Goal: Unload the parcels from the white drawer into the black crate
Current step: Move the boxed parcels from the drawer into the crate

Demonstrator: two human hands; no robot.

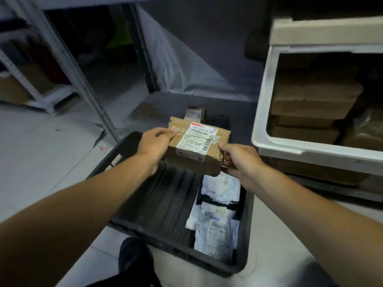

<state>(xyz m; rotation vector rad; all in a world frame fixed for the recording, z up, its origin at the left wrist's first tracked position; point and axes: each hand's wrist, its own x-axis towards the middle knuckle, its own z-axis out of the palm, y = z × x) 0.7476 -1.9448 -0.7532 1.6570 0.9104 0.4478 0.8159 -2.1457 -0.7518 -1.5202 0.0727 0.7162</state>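
Observation:
A brown cardboard parcel (198,145) with white shipping labels hangs above the far end of the black crate (149,230). My left hand (154,146) grips its left side, thumb on top. My right hand (238,158) pinches its near right corner. White bagged parcels (215,216) lie along the crate's right side, and a small brown box (195,113) shows behind the held parcel. The white drawer (267,112) stands open at the right with several brown cardboard parcels (310,98) stacked inside.
A grey metal shelf frame (62,65) stands at the left on the pale floor. A dark cloth hangs behind the crate. My dark shoe (134,257) sits just in front of the crate's near rim. More brown boxes sit below the drawer.

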